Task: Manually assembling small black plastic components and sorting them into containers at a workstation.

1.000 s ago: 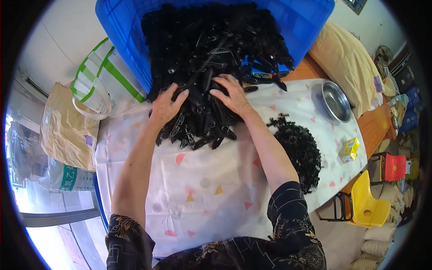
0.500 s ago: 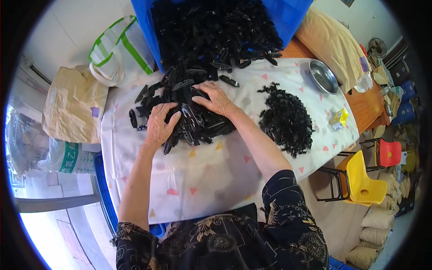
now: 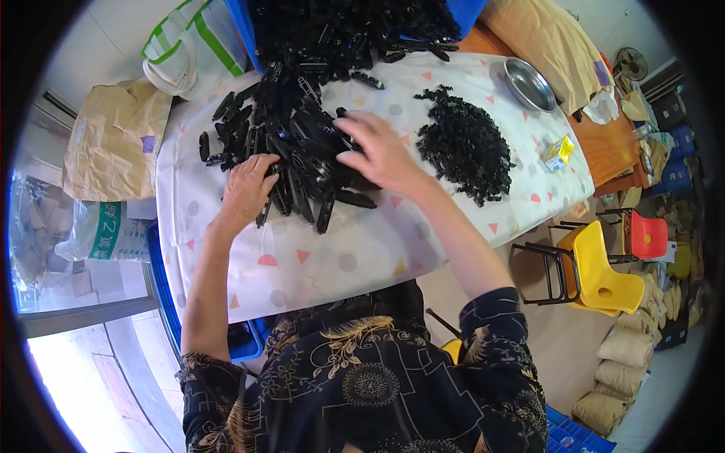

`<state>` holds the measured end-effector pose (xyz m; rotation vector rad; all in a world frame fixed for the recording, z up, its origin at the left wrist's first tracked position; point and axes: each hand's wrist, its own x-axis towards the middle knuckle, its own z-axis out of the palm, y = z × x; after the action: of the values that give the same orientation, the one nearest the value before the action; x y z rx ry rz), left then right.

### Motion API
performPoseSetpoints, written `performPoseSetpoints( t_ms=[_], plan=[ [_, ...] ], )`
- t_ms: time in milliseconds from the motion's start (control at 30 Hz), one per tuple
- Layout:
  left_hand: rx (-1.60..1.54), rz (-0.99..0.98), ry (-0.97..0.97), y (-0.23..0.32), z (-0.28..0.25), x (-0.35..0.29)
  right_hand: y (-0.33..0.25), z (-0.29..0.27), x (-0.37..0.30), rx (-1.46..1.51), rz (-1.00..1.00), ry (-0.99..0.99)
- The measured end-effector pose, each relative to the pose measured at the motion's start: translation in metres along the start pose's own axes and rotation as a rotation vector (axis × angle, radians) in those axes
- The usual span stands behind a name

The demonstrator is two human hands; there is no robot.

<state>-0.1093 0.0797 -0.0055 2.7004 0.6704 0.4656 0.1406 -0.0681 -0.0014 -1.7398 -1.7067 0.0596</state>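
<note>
A heap of long black plastic parts (image 3: 298, 162) lies on the patterned tablecloth in front of me. My left hand (image 3: 248, 187) rests against the heap's near left edge, fingers bent over the parts and thumb apart. At the heap's right side is my right hand (image 3: 387, 156), slightly blurred, its thumb and fingers spread around some of the parts. Neither hand shows a firm grip on a single piece. Behind the heap, a blue bin (image 3: 470, 16) full of the same black parts spills onto the cloth. A separate pile of small black pieces (image 3: 468, 147) lies to the right.
Right of the small pieces are a metal bowl (image 3: 530, 84) and a small yellow-and-white box (image 3: 559, 154). A large brown sack (image 3: 547, 49) leans at the far right. Left stand a brown paper bag (image 3: 113, 143) and a white-green bag (image 3: 170, 68). A yellow chair (image 3: 600, 268) stands beyond the table's right edge.
The whole view has shifted, so the table sits higher in the picture. My hands have moved apart, the right one toward the heap's right side, and the heap looks more spread toward me.
</note>
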Motion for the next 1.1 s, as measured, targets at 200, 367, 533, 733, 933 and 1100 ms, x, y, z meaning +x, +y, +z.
performPoseSetpoints(
  t_ms=[200,367,533,733,933,1100],
  plan=[
    [-0.202,0.015,0.27,-0.014,-0.001,0.009,0.053,-0.068,-0.065,-0.38,0.25,0.231],
    [-0.585,-0.292,0.579,0.0,-0.018,0.001,0.052,-0.07,-0.095,-0.626,0.42,0.083],
    [-1.413,-0.379,0.352,0.079,-0.017,-0.018,0.058,-0.056,-0.101,-0.704,0.385,0.07],
    [-1.037,-0.25,-0.167,0.09,0.071,-0.053,0.046,-0.054,-0.084,-0.803,0.251,-0.003],
    [-0.878,-0.105,-0.032,0.08,0.073,0.011,0.054,-0.056,-0.084,-0.857,0.204,-0.012],
    [-0.97,-0.066,0.062,0.061,0.092,0.047,0.065,-0.053,-0.085,-0.761,0.138,0.203]
  ],
)
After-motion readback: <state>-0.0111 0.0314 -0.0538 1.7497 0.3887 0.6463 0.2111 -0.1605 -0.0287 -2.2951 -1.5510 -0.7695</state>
